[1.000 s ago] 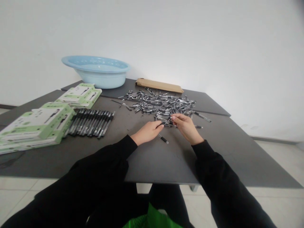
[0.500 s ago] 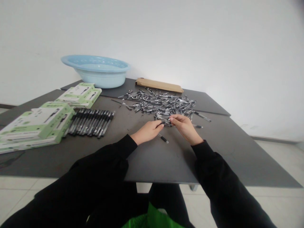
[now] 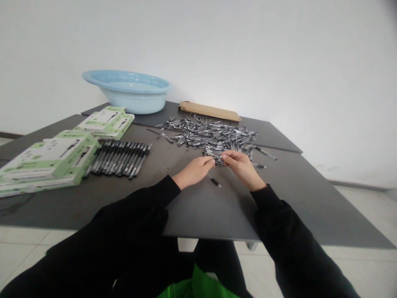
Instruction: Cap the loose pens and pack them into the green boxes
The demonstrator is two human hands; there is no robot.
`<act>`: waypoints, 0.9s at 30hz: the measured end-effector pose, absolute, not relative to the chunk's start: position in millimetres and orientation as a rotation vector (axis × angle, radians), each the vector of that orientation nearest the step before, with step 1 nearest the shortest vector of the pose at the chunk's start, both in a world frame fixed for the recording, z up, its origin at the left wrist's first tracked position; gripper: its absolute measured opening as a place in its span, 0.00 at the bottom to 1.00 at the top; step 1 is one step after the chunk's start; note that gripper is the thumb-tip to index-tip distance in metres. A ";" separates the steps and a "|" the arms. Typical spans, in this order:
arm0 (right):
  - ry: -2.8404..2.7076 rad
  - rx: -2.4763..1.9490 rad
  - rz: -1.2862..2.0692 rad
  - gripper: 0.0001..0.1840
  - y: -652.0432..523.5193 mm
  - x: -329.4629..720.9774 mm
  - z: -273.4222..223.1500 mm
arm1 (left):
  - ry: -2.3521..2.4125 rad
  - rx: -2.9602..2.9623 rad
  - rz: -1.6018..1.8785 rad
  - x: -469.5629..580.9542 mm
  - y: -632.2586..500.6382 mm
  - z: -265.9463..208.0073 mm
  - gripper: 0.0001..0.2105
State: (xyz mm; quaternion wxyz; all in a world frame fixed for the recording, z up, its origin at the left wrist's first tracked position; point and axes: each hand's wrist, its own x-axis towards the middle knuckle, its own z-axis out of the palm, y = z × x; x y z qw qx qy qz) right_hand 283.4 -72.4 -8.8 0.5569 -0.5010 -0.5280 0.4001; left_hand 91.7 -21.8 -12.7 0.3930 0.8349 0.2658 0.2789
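Note:
My left hand (image 3: pixel 194 170) is closed, thumb against forefinger, round a pen whose body is mostly hidden by the fingers. Just to its right, my right hand (image 3: pixel 240 166) pinches with thumb and forefinger; what sits in that pinch is too small to make out. Both hands are at the near edge of a loose pile of clear and black pens (image 3: pixel 214 134). Below and between the hands, a single pen (image 3: pixel 214 180) lies on the dark table (image 3: pixel 198 215), its upper end partly covered by my left hand.
On the left, a row of pens (image 3: pixel 120 159) lies side by side against green and white pen boxes (image 3: pixel 58 155). More such boxes (image 3: pixel 107 122) are behind. A light blue basin (image 3: pixel 133 97) and a long brown cardboard packet (image 3: pixel 209 111) stand at the back, near the wall.
Both hands stay in nearly the same place. The dark tip that showed between my left thumb and forefinger is less visible. The view has shifted slightly.

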 end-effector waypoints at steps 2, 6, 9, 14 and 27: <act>-1.257 -1.176 0.943 0.16 -73.6 282.3 -7.5 | 0.647 2.076 0.725 90.3 -21.9 -10.9 0.16; -1.281 -1.163 0.927 0.15 -75.1 280.7 -7.0 | 0.605 2.055 0.782 91.9 -16.9 -11.8 0.14; -1.268 -1.122 0.927 0.14 -75.3 280.3 -7.5 | 0.569 1.978 0.806 95.5 -12.6 -15.2 0.11; -1.253 -1.061 0.980 0.13 -75.0 277.3 -8.2 | 0.548 1.810 0.796 99.4 -14.3 -20.0 0.09; -1.188 -1.044 0.979 0.13 -76.3 274.6 -6.1 | 0.514 1.473 0.589 96.3 -18.2 -17.4 0.13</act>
